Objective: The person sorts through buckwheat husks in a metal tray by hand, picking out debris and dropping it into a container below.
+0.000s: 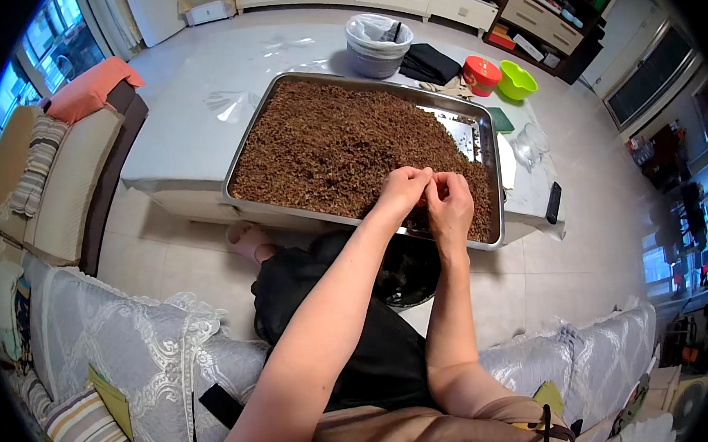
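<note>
A wide metal tray (494,186) holds a thick heap of small, dry brown bits (339,132); they look like dried husks or peppercorns, but I cannot tell the kind. Over the tray's near right part, my left hand (405,191) and my right hand (451,204) meet at the fingertips. Both are closed in a pinch, thumbs against fingers. Whatever they pinch, if anything, is too small to make out. At the tray's far right corner the bare metal bottom (456,128) shows, with a few scattered bits. Below the hands, a black bin (407,273) stands between my knees and the table.
The tray rests on a low covered table (176,143). Behind it stand a lined bin (378,47), black cloth (430,64), a red round tin (482,75) and a green bowl (517,81). A clear plastic container (531,141) and black remote (553,203) lie at right.
</note>
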